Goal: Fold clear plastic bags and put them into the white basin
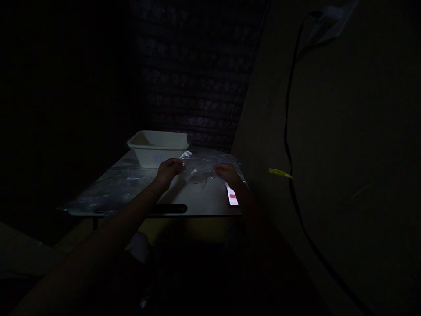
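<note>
Between my two hands stretches a clear plastic bag (199, 170), thin and crinkled, held a little above the white table (197, 199). My left hand (169, 170) is closed on its left side, fingers pinched together. On the right side, my right hand (226, 171) pinches the bag in the same way. Whether anything lies inside the bag I cannot tell in the dim light. Just below my right wrist a phone (232, 195) with a lit screen lies on the table, partly covered by my forearm.
A pale plastic tub (159, 151) with handles stands at the back left. Clear plastic (115, 188) spreads over the table's left side, and more plastic sheeting (213, 154) lies behind my hands. A dark slot (169, 208) marks the front edge. A black cable (287, 131) hangs along the right wall.
</note>
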`<state>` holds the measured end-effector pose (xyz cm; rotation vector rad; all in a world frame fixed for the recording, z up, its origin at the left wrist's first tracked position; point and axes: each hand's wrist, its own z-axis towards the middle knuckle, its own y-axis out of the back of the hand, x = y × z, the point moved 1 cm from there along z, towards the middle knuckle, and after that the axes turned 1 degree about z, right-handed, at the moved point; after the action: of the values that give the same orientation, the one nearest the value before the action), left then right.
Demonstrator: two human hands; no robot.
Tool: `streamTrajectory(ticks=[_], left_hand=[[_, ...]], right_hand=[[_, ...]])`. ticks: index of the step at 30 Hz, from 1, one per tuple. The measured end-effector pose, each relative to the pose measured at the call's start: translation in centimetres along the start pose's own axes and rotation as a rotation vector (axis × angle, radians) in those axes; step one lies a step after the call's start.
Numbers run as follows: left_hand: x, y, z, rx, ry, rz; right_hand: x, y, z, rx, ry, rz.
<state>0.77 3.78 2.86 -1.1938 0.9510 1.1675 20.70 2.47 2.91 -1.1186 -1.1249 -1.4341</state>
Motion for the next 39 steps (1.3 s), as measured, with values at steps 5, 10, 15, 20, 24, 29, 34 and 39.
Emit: streamTrajectory(ticks=[5,10,15,20,24,29,34,39], left_hand=[[-0.8,0.8,-0.1,-0.062,-0.067,-0.034],[-1.3,1.7,-0.1,-0.12,-0.07,-0.134],[-1.2,1.4,-0.3,0.006,-0.016,-0.111],[-0.9,0.3,-0.6,0.172,0.043,-0.064],[-0.8,0.2,-0.5,0.172,0.057,-0.075],[-0.7,1.0,-0.4,0.136,0.059,-0.037],[-1.2,0.7,-1.5,0.393,0.187,0.058],[-1.3,-0.2,-2.8,0.61,0.197,0.099]], right_hand=[[0.3,0.7,-0.1,0.021,0.073,-0.139],[0.1,1.3,-0.5,0.302,-0.036,-0.401],[-0.1,-0.8,-0.2,0.032,0.154,-0.268],[0.7,-3.5,-0.2,0.05,0.226,-0.138],[1.7,-3.3,-0.2,0.037,0.202,0.0],[1.7,-2.9,-0.2,-0.034,0.128,0.057],[0.8,-3.7,-0.1,-0.025,0.159,-0.007],[1.1,-4.1,-0.3,-0.13,0.149,-0.031]])
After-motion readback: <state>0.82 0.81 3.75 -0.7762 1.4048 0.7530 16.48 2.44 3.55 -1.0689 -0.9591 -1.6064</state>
